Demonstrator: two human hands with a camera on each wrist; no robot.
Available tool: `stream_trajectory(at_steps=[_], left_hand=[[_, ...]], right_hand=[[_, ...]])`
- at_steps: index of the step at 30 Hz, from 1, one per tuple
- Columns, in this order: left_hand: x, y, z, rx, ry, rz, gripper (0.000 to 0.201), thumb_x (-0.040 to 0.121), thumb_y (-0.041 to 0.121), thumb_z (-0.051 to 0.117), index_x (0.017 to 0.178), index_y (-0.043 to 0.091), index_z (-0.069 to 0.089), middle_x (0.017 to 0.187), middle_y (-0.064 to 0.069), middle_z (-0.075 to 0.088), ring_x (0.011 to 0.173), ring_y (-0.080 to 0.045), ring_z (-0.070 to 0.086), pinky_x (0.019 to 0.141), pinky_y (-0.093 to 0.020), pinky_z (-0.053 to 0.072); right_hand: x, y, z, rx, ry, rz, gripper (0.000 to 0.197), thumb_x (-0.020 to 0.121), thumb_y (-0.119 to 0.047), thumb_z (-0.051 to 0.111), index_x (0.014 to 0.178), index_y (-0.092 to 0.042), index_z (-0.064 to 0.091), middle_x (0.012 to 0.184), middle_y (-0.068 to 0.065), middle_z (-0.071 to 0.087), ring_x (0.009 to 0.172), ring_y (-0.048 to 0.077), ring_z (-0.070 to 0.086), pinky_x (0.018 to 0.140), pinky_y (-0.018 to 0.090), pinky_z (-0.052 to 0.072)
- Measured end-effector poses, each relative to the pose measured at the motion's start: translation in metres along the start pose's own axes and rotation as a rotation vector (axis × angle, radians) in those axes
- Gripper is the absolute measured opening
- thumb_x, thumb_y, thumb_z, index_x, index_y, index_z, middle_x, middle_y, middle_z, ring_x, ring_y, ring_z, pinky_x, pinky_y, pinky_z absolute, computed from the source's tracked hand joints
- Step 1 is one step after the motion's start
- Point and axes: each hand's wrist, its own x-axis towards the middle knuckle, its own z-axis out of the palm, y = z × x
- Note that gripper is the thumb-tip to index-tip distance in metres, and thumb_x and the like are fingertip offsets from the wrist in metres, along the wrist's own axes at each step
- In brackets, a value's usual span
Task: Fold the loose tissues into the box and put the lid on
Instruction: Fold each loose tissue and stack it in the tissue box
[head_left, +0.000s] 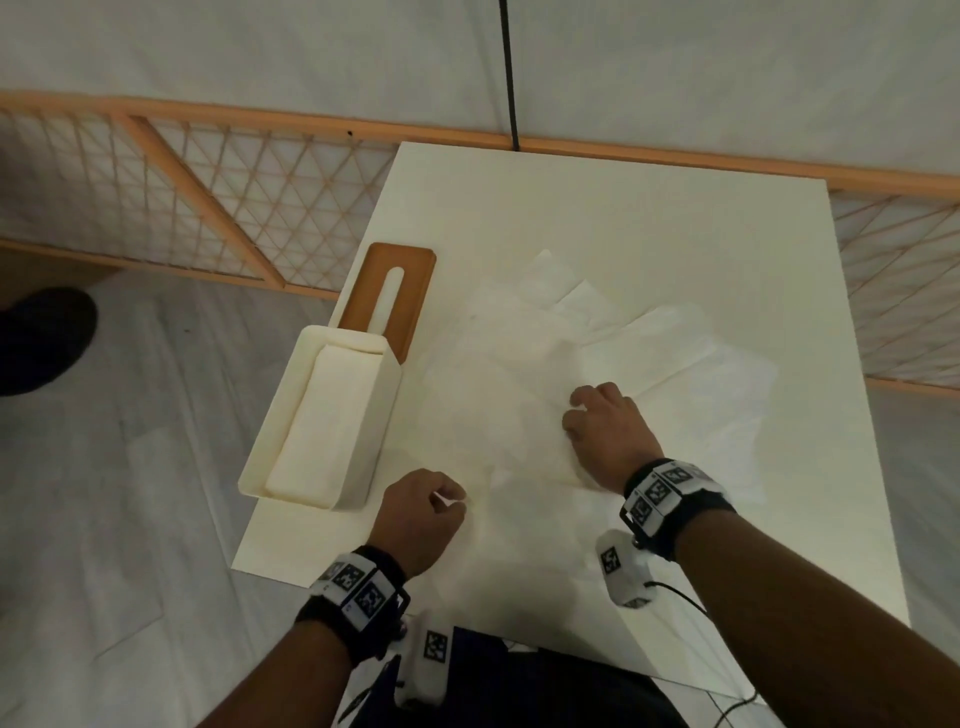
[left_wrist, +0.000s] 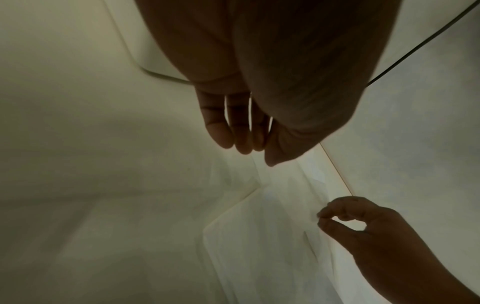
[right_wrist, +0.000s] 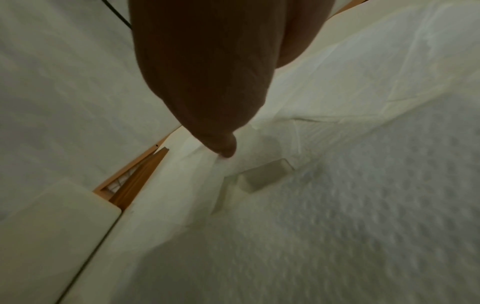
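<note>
The fold is only beginning: loose tissues (head_left: 597, 364) lie spread flat over the bench (head_left: 623, 208), right of the open tissue box (head_left: 317, 421). The left hand (head_left: 421, 514) pinches a near tissue edge; the right hand (head_left: 608, 431) pinches a fold mid-sheet. The slotted wooden lid (head_left: 395, 296) lies behind the box. The next move likely calls for doubling one sheet over evenly.

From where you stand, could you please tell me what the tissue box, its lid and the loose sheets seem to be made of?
Tissue box: looks like cream plastic or painted metal, smooth and matt, with rounded corners; I cannot tell which.
Lid: apparently wood or bamboo, judging by its even warm brown, with a slot cut through.
Loose tissues: thin white paper, creased and faintly translucent.
</note>
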Motion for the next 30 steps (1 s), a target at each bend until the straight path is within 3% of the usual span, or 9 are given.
stream_trajectory(at_steps=[6, 9, 11, 14, 17, 21, 23, 27, 30], left_hand=[[0.015, 0.01, -0.005, -0.037, 0.02, 0.008, 0.006, 0.085, 0.022, 0.073, 0.083, 0.026, 0.069, 0.09, 0.011, 0.067, 0.075, -0.002, 0.061, 0.063, -0.005, 0.039], [0.024, 0.022, -0.005, -0.111, 0.024, 0.031, 0.012, 0.084, 0.019, 0.074, 0.088, 0.029, 0.068, 0.094, 0.012, 0.068, 0.081, -0.003, 0.063, 0.073, -0.018, 0.049], [0.031, 0.028, -0.004, -0.179, 0.023, 0.022, 0.032, 0.08, 0.015, 0.076, 0.108, 0.026, 0.065, 0.107, 0.011, 0.066, 0.093, -0.007, 0.063, 0.085, -0.029, 0.054], [0.043, 0.037, 0.0, -0.26, -0.005, -0.079, 0.085, 0.073, 0.012, 0.082, 0.145, 0.024, 0.039, 0.14, 0.005, 0.048, 0.123, -0.017, 0.052, 0.102, -0.035, 0.047], [0.052, 0.051, 0.001, -0.488, -0.068, -0.152, 0.112, 0.07, 0.009, 0.087, 0.155, 0.03, 0.019, 0.157, 0.002, 0.029, 0.142, -0.021, 0.034, 0.115, -0.042, 0.035], [0.058, 0.075, -0.017, -1.188, -0.213, -0.186, 0.072, 0.065, 0.008, 0.082, 0.133, 0.016, 0.057, 0.135, -0.013, 0.061, 0.123, -0.035, 0.058, 0.104, -0.048, 0.047], [0.06, 0.08, -0.024, -1.213, -0.219, -0.148, 0.054, 0.065, 0.009, 0.082, 0.116, 0.006, 0.067, 0.117, -0.018, 0.07, 0.112, -0.039, 0.065, 0.091, -0.045, 0.054], [0.06, 0.084, -0.035, -1.13, -0.106, -0.142, 0.018, 0.091, 0.007, 0.065, 0.108, 0.007, 0.07, 0.106, -0.013, 0.074, 0.1, -0.033, 0.07, 0.078, -0.041, 0.06], [0.054, 0.08, -0.037, -1.129, -0.219, -0.2, 0.023, 0.092, 0.019, 0.065, 0.111, 0.007, 0.069, 0.105, -0.01, 0.076, 0.097, -0.028, 0.072, 0.072, -0.037, 0.06]], right_hand=[[0.001, 0.005, -0.036, 0.301, 0.208, 0.013, 0.007, 0.088, -0.009, 0.057, 0.088, -0.012, 0.063, 0.091, 0.001, 0.066, 0.103, 0.027, 0.055, 0.083, 0.04, 0.043], [-0.001, 0.004, -0.054, 0.445, 0.26, -0.025, 0.006, 0.084, -0.005, 0.059, 0.084, -0.011, 0.061, 0.109, 0.005, 0.068, 0.117, 0.027, 0.054, 0.097, 0.045, 0.046], [-0.003, -0.003, -0.073, 0.609, 0.272, 0.017, 0.007, 0.083, 0.0, 0.061, 0.083, -0.007, 0.063, 0.118, 0.002, 0.067, 0.124, 0.019, 0.053, 0.102, 0.033, 0.043], [-0.007, -0.018, -0.108, 0.91, 0.257, 0.16, 0.017, 0.085, 0.001, 0.056, 0.071, -0.008, 0.059, 0.088, -0.004, 0.072, 0.095, 0.005, 0.067, 0.076, 0.018, 0.049], [-0.009, -0.024, -0.13, 1.197, 0.291, 0.29, 0.026, 0.083, 0.003, 0.055, 0.061, -0.012, 0.052, 0.062, -0.007, 0.055, 0.065, 0.009, 0.059, 0.057, 0.021, 0.046], [-0.017, -0.015, -0.133, 1.488, 0.288, 0.516, 0.015, 0.084, -0.001, 0.055, 0.071, -0.008, 0.052, 0.067, 0.007, 0.046, 0.06, 0.022, 0.044, 0.055, 0.034, 0.044], [-0.024, -0.009, -0.125, 1.506, 0.262, 0.613, 0.015, 0.086, -0.003, 0.056, 0.074, -0.012, 0.054, 0.07, 0.009, 0.05, 0.061, 0.024, 0.047, 0.055, 0.038, 0.042], [-0.038, 0.0, -0.105, 1.524, 0.179, 0.7, 0.009, 0.09, -0.009, 0.06, 0.083, -0.015, 0.06, 0.083, 0.014, 0.06, 0.073, 0.03, 0.054, 0.063, 0.043, 0.041], [-0.048, -0.003, -0.097, 1.575, 0.119, 0.701, 0.009, 0.096, -0.006, 0.058, 0.095, -0.004, 0.067, 0.085, 0.016, 0.071, 0.071, 0.03, 0.065, 0.065, 0.039, 0.053]])
